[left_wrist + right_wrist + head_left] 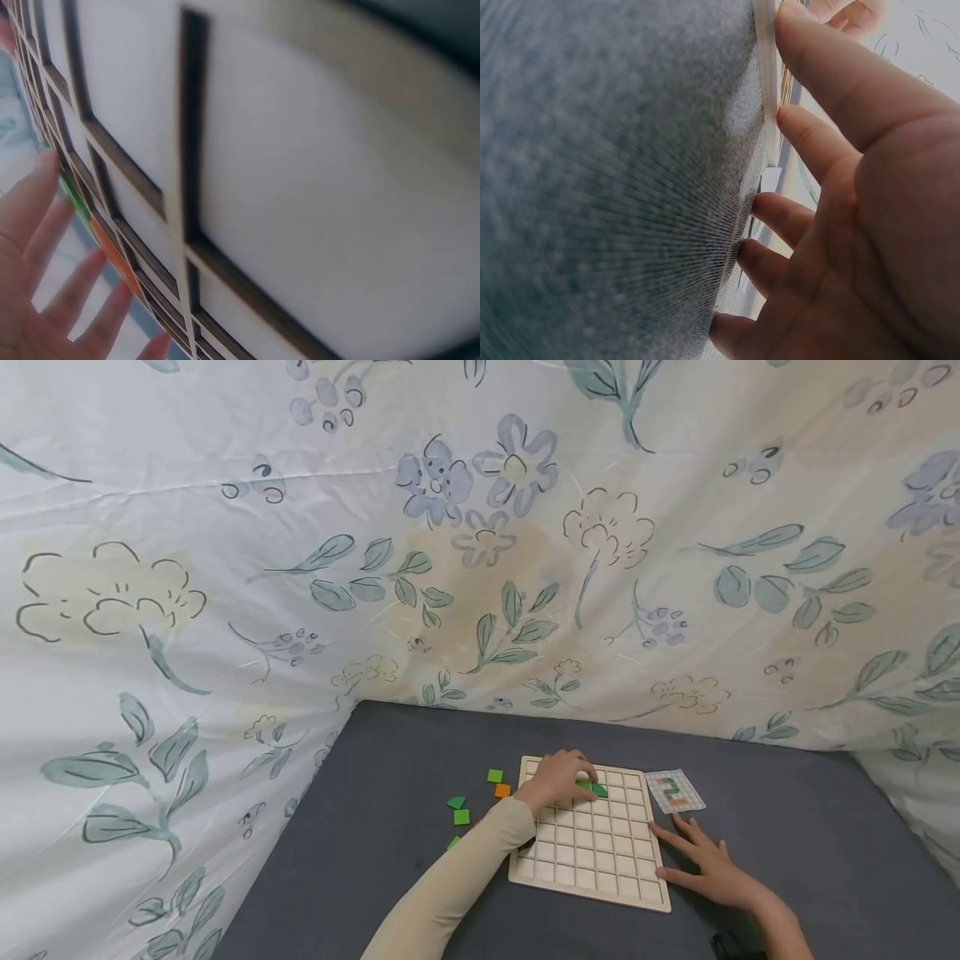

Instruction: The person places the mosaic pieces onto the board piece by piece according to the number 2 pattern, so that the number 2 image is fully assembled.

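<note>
Floral sheeting hangs behind and to both sides of your grey worktop, filling most of the head view. On the worktop lies the wooden grid board, a pale tray of square cells, most of them bare.

Your left hand, in a cream sleeve, reaches over the board's far left corner. Its fingers curl down onto a green tile that sits in the upper rows of the grid, and they appear to pinch it at its near edge. In the left wrist view the board's cells fill the frame, blurred, with green and orange showing along one edge beside the fingers.

Your right hand rests flat on the worktop at the board's right edge, fingers spread and straight, holding nothing. The right wrist view shows its fingertips touching the side of the board.

Just beyond that hand, beside the board's far right corner, lies a small pattern card with a printed grid and coloured marks.

Left of the board, loose tiles lie scattered near your left forearm: a green one, an orange one and two more green ones, well apart from your right hand.
</note>
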Action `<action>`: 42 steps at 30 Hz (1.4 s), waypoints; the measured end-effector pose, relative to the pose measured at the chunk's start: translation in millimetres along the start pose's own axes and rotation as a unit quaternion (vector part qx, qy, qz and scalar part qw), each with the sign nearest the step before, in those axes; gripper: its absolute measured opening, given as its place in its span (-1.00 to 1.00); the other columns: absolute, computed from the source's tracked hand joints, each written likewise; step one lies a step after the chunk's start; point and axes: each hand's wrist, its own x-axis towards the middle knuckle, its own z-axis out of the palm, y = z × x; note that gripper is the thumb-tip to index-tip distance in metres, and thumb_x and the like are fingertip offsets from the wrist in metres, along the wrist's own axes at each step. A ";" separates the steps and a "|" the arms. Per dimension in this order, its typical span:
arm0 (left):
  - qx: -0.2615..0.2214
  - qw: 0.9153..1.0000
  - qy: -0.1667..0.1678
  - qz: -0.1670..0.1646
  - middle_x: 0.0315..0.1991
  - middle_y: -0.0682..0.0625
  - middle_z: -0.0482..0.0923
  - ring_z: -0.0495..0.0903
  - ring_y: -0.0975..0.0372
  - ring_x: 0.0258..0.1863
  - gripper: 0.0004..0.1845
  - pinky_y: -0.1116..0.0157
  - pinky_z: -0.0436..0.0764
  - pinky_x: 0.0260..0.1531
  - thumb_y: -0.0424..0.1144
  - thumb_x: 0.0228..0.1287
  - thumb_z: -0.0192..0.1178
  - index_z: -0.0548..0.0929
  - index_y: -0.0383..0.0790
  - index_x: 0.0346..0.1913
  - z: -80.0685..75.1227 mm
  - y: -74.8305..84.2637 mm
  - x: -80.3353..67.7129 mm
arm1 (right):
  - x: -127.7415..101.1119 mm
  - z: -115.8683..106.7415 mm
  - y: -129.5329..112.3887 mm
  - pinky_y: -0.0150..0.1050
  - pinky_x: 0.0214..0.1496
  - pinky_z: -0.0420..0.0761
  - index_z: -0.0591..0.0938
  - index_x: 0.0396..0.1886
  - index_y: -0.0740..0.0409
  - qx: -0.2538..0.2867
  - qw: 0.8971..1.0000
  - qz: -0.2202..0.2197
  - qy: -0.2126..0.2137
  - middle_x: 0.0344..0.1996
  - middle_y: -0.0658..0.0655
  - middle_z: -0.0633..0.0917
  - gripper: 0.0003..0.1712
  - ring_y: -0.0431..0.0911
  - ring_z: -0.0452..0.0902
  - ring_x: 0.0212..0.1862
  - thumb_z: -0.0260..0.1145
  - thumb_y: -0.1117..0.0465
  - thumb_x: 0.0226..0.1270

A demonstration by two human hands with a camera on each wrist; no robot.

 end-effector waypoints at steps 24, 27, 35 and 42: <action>-0.028 0.999 0.029 0.008 0.19 0.11 0.42 0.43 0.16 0.15 -0.59 0.09 0.44 0.10 0.09 0.14 0.24 0.59 0.17 0.07 -23.3 -23.4 -21.1 | 0.7 1.2 3.3 0.63 -0.09 -0.35 0.27 0.38 -0.01 0.010 1.000 -0.005 -0.001 0.35 0.56 -0.03 -0.25 0.61 -0.32 0.27 0.28 -0.01 0.21; -0.033 0.999 0.034 0.014 0.19 0.10 0.42 0.43 0.16 0.14 -0.59 0.09 0.45 0.09 0.09 0.16 0.22 0.59 0.15 0.08 -27.6 -27.4 -24.0 | 1.1 0.8 3.0 0.63 -0.09 -0.35 0.27 0.38 -0.02 0.008 1.000 -0.006 0.001 0.34 0.57 -0.02 -0.25 0.62 -0.31 0.27 0.28 -0.01 0.21; -0.029 0.999 0.038 0.016 0.18 0.07 0.43 0.45 0.14 0.13 -0.57 0.10 0.47 0.07 0.07 0.16 0.23 0.59 0.08 0.09 -38.0 -39.7 -32.5 | -0.5 0.1 2.1 0.63 -0.10 -0.35 0.27 0.38 -0.01 0.011 1.000 -0.011 0.005 0.35 0.56 -0.02 -0.26 0.62 -0.31 0.27 0.28 0.03 0.22; -0.034 0.998 0.054 0.010 0.17 0.03 0.44 0.46 0.12 0.12 -0.60 0.11 0.48 0.06 0.02 0.16 0.24 0.60 0.06 0.07 -49.3 -49.6 -44.3 | -0.1 1.2 2.6 0.62 -0.07 -0.41 0.25 0.39 0.05 0.021 1.000 -0.003 -0.002 0.37 0.54 -0.06 -0.24 0.59 -0.37 0.29 0.27 0.00 0.22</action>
